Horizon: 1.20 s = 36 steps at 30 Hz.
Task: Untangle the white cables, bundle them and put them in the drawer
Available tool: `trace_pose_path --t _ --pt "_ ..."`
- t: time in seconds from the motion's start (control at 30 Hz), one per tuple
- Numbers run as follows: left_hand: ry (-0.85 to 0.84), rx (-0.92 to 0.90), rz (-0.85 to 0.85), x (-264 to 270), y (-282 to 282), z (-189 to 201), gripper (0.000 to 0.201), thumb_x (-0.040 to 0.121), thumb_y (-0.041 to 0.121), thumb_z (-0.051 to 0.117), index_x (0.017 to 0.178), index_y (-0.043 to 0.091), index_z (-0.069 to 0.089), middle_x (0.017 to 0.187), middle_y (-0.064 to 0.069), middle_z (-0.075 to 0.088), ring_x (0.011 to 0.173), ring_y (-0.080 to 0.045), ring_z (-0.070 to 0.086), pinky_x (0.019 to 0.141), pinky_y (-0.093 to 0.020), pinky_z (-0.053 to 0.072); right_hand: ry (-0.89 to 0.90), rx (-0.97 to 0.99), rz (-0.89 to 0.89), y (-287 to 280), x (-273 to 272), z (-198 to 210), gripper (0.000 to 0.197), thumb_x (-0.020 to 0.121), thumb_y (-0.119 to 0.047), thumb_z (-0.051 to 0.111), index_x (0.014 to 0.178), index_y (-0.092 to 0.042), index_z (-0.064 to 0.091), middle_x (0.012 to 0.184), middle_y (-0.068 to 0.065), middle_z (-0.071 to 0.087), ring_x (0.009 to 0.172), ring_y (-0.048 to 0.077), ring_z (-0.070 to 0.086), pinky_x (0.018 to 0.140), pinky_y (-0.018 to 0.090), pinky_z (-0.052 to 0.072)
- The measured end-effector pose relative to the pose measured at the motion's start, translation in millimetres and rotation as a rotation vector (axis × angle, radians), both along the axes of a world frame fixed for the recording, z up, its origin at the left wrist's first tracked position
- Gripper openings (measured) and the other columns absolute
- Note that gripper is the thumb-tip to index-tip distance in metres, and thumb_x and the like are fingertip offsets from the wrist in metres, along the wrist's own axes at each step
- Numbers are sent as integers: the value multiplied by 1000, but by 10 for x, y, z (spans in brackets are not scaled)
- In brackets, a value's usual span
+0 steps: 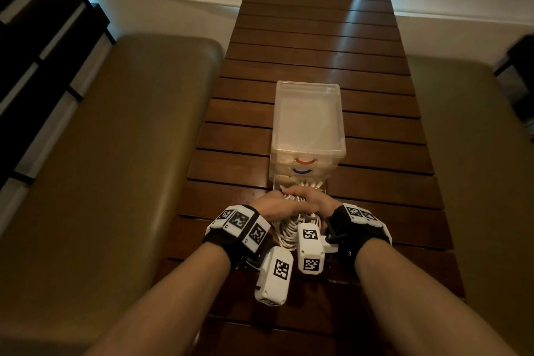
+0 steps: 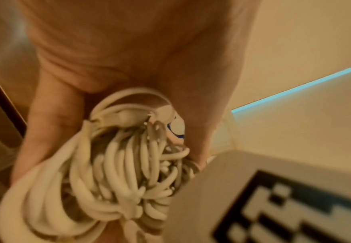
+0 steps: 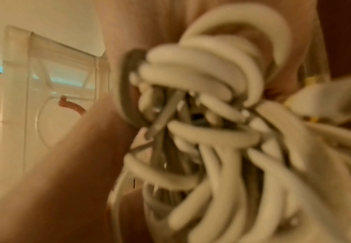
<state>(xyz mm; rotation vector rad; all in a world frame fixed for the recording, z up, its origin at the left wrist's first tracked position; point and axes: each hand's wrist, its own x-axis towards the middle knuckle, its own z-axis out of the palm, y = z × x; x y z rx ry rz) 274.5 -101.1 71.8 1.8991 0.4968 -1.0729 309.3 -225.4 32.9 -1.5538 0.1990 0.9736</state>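
Note:
A bundle of looped white cables [image 1: 291, 228] is held between both hands just in front of a clear plastic drawer unit [image 1: 307, 121]. My left hand [image 1: 274, 205] grips the bundle from the left; in the left wrist view its thumb [image 2: 52, 125] lies along the white cables [image 2: 116, 167]. My right hand [image 1: 313, 201] grips the same bundle from the right, its fingers curled over the white cables [image 3: 207, 125]. The unit's lowest drawer [image 1: 300, 183] is pulled out under the hands, with more white cable ends showing inside it. Both wrist views are blurred.
The unit stands mid-way along a dark slatted wooden table [image 1: 318, 37]. Its two upper drawers, with a red handle [image 1: 305, 160] and a blue handle [image 1: 301, 171], are closed. Padded brown benches [image 1: 121, 139] run along both sides of the table.

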Motion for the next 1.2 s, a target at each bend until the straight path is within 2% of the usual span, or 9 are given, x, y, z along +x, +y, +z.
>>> trace_pose_path --t 0.13,0.3,0.4,0.5,0.6,0.7,0.9,1.07,1.2 --pt "-69 68 16 -22 -36 8 90 53 58 77 128 13 52 113 -5 65 94 -20 63 79 -37 57 164 -66 -51 38 -57 -14 52 88 -39 65 132 -13 57 120 17 67 110 31 64 92 35 53" --pt "-179 170 70 -25 -80 -13 41 73 42 73 99 13 59 77 3 59 70 -9 55 59 -25 45 133 14 -102 12 -105 120 38 99 -31 51 130 -11 57 102 5 68 78 11 66 52 13 50" --pt "-206 247 11 -34 -133 3 43 76 45 71 100 11 59 76 2 57 66 -10 52 51 -25 37 137 37 -142 15 -165 121 38 98 -35 51 130 -15 56 119 6 66 88 12 66 68 17 55" --pt "-239 349 -85 -23 -175 43 32 81 41 68 85 13 52 74 2 54 66 -14 53 55 -25 39 160 -204 -192 4 -181 154 52 90 -51 59 128 -16 59 120 13 67 105 28 65 96 40 52" --pt "-279 412 -153 10 -170 63 26 89 37 60 85 13 52 98 -9 64 89 -25 60 69 -29 45 -202 -616 -53 -13 -278 286 41 95 -42 52 123 -13 58 120 11 65 108 29 62 90 34 48" --pt "-308 420 -183 4 -185 43 25 92 35 55 85 12 54 108 -13 64 97 -28 61 72 -30 47 -633 -656 106 -42 -420 420 32 104 -24 40 131 -12 52 130 10 58 120 27 54 87 29 41" --pt "-372 462 -208 57 -146 11 27 91 33 59 101 8 63 109 -13 67 99 -31 63 78 -35 51 -501 -416 392 -277 -392 211 86 90 -69 32 156 -22 4 163 -6 -6 151 13 -1 123 35 4" --pt "-311 411 -193 148 -106 11 53 76 61 67 92 11 58 94 -4 61 81 -21 57 64 -30 43 -592 -508 608 -307 -407 145 148 54 -65 84 154 -16 -14 161 -1 -21 146 16 -23 122 38 -2" --pt "-310 442 -258 161 -135 34 43 84 54 61 93 13 56 104 -10 62 83 -21 50 69 -31 40 -662 -558 504 -222 -448 115 147 51 -48 93 154 -16 -7 162 1 -17 149 19 -12 123 39 9"
